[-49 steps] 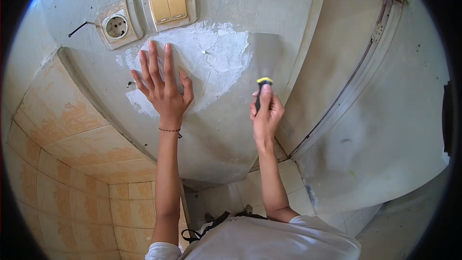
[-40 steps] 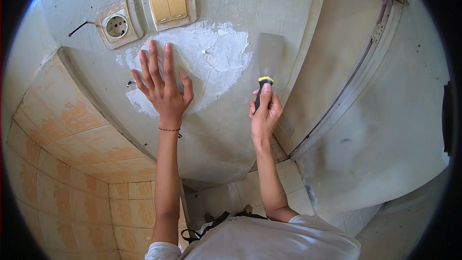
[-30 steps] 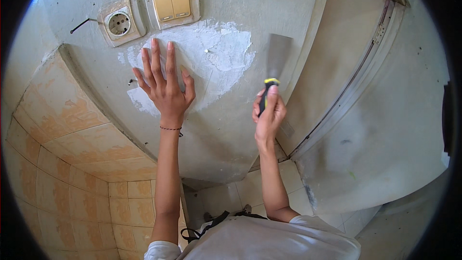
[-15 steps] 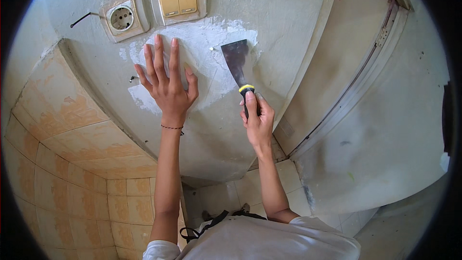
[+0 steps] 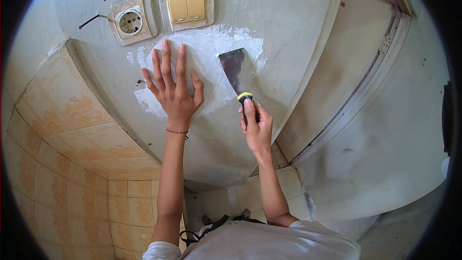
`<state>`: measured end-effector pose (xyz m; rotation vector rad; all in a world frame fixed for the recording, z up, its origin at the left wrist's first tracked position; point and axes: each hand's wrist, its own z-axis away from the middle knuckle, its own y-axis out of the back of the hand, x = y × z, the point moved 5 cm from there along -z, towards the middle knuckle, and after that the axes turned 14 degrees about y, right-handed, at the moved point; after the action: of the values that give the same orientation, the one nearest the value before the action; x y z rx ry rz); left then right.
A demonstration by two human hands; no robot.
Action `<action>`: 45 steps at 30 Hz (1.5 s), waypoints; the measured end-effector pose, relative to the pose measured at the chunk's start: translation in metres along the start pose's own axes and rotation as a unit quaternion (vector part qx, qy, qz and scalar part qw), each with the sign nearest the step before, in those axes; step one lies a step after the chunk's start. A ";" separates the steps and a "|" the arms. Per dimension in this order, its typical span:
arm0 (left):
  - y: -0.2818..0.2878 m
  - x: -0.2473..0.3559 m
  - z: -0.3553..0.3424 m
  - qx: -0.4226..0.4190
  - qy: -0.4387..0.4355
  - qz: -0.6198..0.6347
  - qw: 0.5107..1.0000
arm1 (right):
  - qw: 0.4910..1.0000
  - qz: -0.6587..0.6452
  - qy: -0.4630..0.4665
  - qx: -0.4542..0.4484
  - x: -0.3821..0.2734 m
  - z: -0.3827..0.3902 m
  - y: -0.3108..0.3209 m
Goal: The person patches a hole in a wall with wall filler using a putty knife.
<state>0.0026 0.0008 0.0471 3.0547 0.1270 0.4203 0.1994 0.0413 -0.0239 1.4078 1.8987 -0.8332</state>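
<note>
Near the far-left socket [image 5: 130, 21], the left hand [image 5: 178, 97] lies spread, fingers [image 5: 166, 62] released, over the white patch [image 5: 207, 50], and to its right the scraper [image 5: 234, 70] slants over that patch, grasped in the right hand's [image 5: 259, 132] clenched fingers.

Here's your scraper [image 5: 237, 74]: blk handle, yellow collar, wide smudgy metal blade angled up-left, edge over the R side of your white wall patch [image 5: 207, 52], irregular, rough-edged; can't tell abt contact.

the scraper handle [image 5: 244, 99] is black and yellow, the patch [image 5: 206, 53] white.
</note>
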 end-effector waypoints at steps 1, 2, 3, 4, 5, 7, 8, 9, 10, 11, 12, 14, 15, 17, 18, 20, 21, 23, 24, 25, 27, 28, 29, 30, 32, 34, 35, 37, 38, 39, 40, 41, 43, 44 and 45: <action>0.000 0.000 0.000 0.001 0.000 0.001 1.000 | 1.000 0.003 -0.002 0.006 -0.001 0.000 0.001; 0.000 0.000 0.000 0.001 0.000 0.002 1.000 | 1.000 0.005 -0.004 0.012 -0.001 0.001 0.001; 0.000 0.000 0.000 0.000 0.001 -0.001 1.000 | 1.000 0.006 -0.004 0.013 -0.001 0.001 0.000; 0.000 0.000 0.000 -0.001 0.003 -0.003 1.000 | 1.000 -0.001 -0.003 0.012 0.000 0.001 -0.002; -0.001 0.000 0.000 -0.003 0.003 -0.002 1.000 | 1.000 -0.006 -0.002 0.013 0.001 0.002 -0.003; 0.000 0.002 -0.001 0.003 0.002 0.000 1.000 | 1.000 -0.013 0.001 0.016 0.003 0.002 -0.004; -0.001 0.001 -0.001 0.003 0.001 0.000 1.000 | 1.000 -0.022 0.006 0.016 0.004 0.002 -0.006; -0.001 0.000 -0.001 0.004 0.002 0.001 1.000 | 1.000 -0.023 0.006 0.016 0.005 0.003 -0.006; -0.001 -0.001 -0.001 0.006 0.002 0.001 1.000 | 1.000 -0.010 -0.005 0.015 0.007 0.006 -0.003; -0.001 0.000 0.000 0.007 0.003 0.001 1.000 | 1.000 0.004 -0.014 0.013 0.008 0.007 0.000; -0.001 0.000 0.000 0.004 0.003 0.000 1.000 | 1.000 0.005 -0.014 0.011 0.008 0.006 -0.001; -0.001 0.000 0.000 0.001 0.004 -0.001 1.000 | 1.000 -0.010 -0.006 0.014 0.004 0.005 -0.006; -0.001 0.000 0.000 0.001 0.004 0.000 1.000 | 1.000 -0.010 -0.006 0.014 0.002 0.004 -0.006; -0.001 0.000 0.000 0.003 0.005 -0.001 1.000 | 0.999 -0.021 -0.022 0.016 0.001 0.003 -0.009; 0.000 -0.001 0.000 0.001 0.005 0.001 1.000 | 0.999 -0.023 -0.022 0.015 0.003 0.004 -0.009; 0.000 -0.001 0.000 -0.001 0.004 0.003 1.000 | 1.000 -0.003 -0.013 0.018 0.006 0.007 -0.004; 0.001 -0.001 0.000 0.000 0.005 0.005 1.000 | 1.000 -0.004 -0.013 0.018 0.005 0.007 -0.004; 0.001 0.000 0.000 -0.001 0.004 0.008 1.000 | 0.999 -0.007 -0.023 0.026 0.001 0.008 -0.006; 0.001 0.000 0.000 0.000 -0.003 -0.005 1.000 | 0.999 -0.007 -0.024 0.027 0.001 0.007 -0.008; 0.001 0.001 0.000 0.001 -0.009 -0.019 1.000 | 1.000 -0.008 -0.008 0.027 -0.001 0.005 -0.011; -0.001 0.001 0.000 0.001 -0.011 -0.014 1.000 | 0.999 -0.010 0.007 0.030 0.000 0.005 -0.012; -0.002 0.001 0.000 0.004 -0.011 -0.009 1.000 | 1.000 -0.008 0.003 0.028 0.002 0.006 -0.010; -0.001 0.001 0.000 0.003 -0.012 -0.011 1.000 | 1.000 -0.009 0.001 0.023 0.002 0.006 -0.010; -0.001 0.001 -0.001 0.003 -0.012 -0.012 1.000 | 1.000 -0.011 0.000 0.022 0.002 0.007 -0.010; 0.000 0.002 -0.001 0.002 -0.013 -0.013 1.000 | 0.999 -0.015 -0.015 0.029 0.004 0.009 -0.008; 0.000 0.002 -0.001 0.001 -0.008 -0.006 1.000 | 0.999 -0.017 -0.015 0.029 0.002 0.006 -0.009; 0.000 0.003 -0.001 0.001 -0.010 -0.006 1.000 | 0.999 -0.018 -0.015 0.028 0.000 0.005 -0.010; 0.001 0.003 -0.001 0.001 -0.007 -0.003 1.000 | 1.000 -0.003 -0.019 0.023 -0.002 0.004 -0.005; 0.001 0.003 -0.001 0.001 -0.008 -0.003 1.000 | 1.000 0.013 -0.023 0.016 -0.002 0.005 -0.005; 0.001 0.002 -0.001 0.002 -0.006 0.000 1.000 | 1.000 0.011 -0.023 0.017 -0.003 0.006 -0.006; 0.001 0.001 0.000 0.003 -0.004 0.002 1.000 | 0.999 0.011 -0.021 0.022 -0.003 0.007 -0.007; 0.001 0.001 -0.001 0.003 -0.005 0.002 1.000 | 0.999 0.012 -0.018 0.027 -0.004 0.007 -0.006; 0.003 0.002 -0.001 0.008 -0.005 0.004 1.000 | 0.999 0.012 -0.017 0.026 -0.005 0.009 -0.007; 0.003 0.002 -0.001 0.008 -0.006 0.005 1.000 | 0.999 0.013 -0.016 0.026 -0.006 0.009 -0.008; 0.003 0.003 -0.002 0.008 -0.006 0.006 1.000 | 0.999 0.013 -0.016 0.027 -0.006 0.009 -0.008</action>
<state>0.0049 -0.0017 0.0495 3.0751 0.1123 0.4049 0.1940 0.0288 -0.0244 1.4400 1.8437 -0.8965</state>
